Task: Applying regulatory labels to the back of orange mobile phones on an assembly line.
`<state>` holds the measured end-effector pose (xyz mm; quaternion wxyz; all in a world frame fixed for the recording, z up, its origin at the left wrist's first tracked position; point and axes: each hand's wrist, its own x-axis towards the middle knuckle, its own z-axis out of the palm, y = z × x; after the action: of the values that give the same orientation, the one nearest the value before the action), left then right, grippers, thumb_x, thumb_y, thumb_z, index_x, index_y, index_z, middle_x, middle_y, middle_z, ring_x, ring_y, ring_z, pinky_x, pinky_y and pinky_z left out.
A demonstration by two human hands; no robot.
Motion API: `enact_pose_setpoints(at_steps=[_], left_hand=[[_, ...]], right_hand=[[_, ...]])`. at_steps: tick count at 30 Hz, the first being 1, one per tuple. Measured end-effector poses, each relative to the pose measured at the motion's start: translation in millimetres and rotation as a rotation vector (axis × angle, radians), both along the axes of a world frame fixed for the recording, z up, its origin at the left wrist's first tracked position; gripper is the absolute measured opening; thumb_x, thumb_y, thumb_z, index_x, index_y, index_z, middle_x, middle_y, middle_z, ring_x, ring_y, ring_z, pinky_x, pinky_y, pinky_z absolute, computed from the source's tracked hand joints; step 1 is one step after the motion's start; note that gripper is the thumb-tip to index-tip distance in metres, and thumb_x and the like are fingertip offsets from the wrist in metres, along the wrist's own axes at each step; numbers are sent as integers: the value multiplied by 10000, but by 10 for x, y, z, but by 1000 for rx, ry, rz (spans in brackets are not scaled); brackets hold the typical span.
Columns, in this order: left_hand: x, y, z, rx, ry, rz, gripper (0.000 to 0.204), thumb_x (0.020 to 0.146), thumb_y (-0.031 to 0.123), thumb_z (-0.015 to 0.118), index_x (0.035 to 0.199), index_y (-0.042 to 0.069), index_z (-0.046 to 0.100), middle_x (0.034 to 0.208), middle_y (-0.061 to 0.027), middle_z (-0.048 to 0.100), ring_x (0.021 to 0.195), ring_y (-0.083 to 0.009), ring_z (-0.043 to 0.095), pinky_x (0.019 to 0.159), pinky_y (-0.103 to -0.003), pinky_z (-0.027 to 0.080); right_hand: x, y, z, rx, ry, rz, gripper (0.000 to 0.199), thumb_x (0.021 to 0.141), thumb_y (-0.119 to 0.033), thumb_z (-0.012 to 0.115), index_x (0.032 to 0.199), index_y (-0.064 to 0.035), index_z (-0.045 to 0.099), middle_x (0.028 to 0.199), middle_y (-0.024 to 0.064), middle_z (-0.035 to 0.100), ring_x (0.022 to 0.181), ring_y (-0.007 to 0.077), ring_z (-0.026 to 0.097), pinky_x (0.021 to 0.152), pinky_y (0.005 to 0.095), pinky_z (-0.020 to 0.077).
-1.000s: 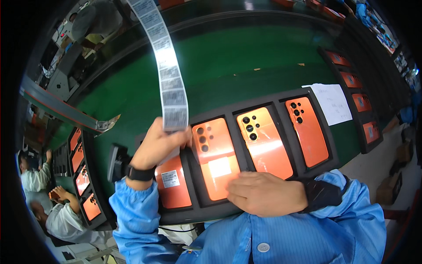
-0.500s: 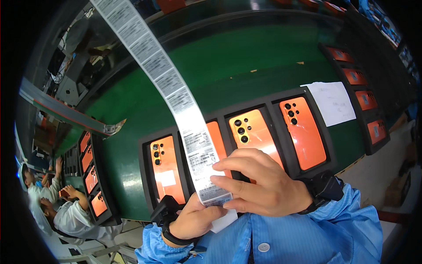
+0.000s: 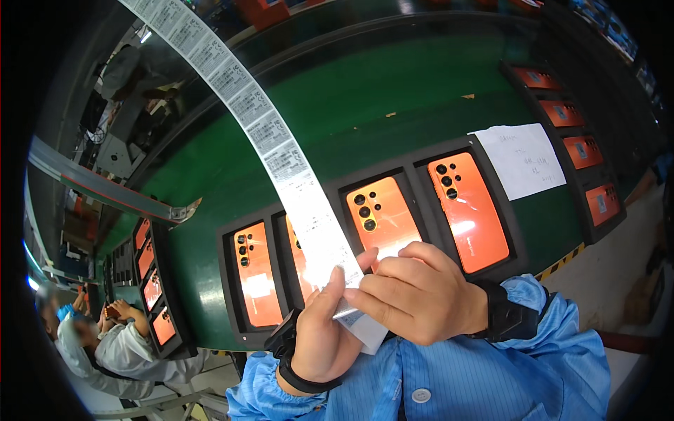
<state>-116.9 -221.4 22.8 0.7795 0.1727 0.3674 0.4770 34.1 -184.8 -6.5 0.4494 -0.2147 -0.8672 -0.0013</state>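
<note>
A long white strip of printed labels (image 3: 281, 151) runs from the upper left down to my hands. My left hand (image 3: 323, 330) pinches the strip's lower end from below. My right hand (image 3: 411, 291) closes its fingertips on the same end from the right. Beneath them a black tray (image 3: 523, 235) holds several orange phone backs, camera holes up, one (image 3: 472, 210) at the right and another (image 3: 256, 274) at the left. The tray rests on a green conveyor belt (image 3: 393, 84).
A white paper sheet (image 3: 526, 160) lies on the belt by the tray's right end. More black trays with orange phone backs sit at the far right (image 3: 576, 151) and at the left (image 3: 151, 281). Another person in white (image 3: 112, 351) works at lower left.
My left hand brought the strip down from above the tray toward my chest. My right hand left the tray and now grips the strip's end with the left hand.
</note>
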Motion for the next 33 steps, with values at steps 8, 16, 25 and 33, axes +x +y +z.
enact_pose_setpoints(at_steps=[8, 16, 25, 33], left_hand=[[50, 42, -45, -50, -67, 111, 474, 972, 343, 347, 1335, 39, 347, 1178, -117, 519, 1073, -217, 517, 926, -352, 422], [-340, 364, -1, 324, 116, 154, 341, 901, 147, 499, 1204, -3, 448, 839, -128, 596, 817, -232, 597, 752, -347, 513], [-192, 398, -128, 1066, 1440, -732, 136, 722, 85, 617, 834, 20, 573, 777, -157, 579, 757, -344, 585, 636, -395, 475], [-60, 414, -320, 1354, 1574, -813, 128, 655, 120, 628, 752, 37, 621, 718, -126, 583, 662, -301, 602, 559, -391, 460]], right_hand=[[19, -15, -63, 177, 18, -126, 181, 718, -103, 613, 876, -51, 684, 921, 40, 648, 856, 164, 560, 624, 296, 410], [288, 128, 125, -285, 403, 166, 288, 643, -37, 719, 926, -41, 668, 829, 51, 611, 756, 209, 566, 639, 320, 413], [822, 344, 153, -409, 372, -4, 240, 713, 25, 696, 947, 31, 644, 785, 112, 639, 720, 217, 598, 661, 295, 470], [834, 411, 127, -488, 526, 0, 161, 726, 43, 669, 882, 34, 633, 808, 116, 646, 768, 218, 609, 686, 297, 472]])
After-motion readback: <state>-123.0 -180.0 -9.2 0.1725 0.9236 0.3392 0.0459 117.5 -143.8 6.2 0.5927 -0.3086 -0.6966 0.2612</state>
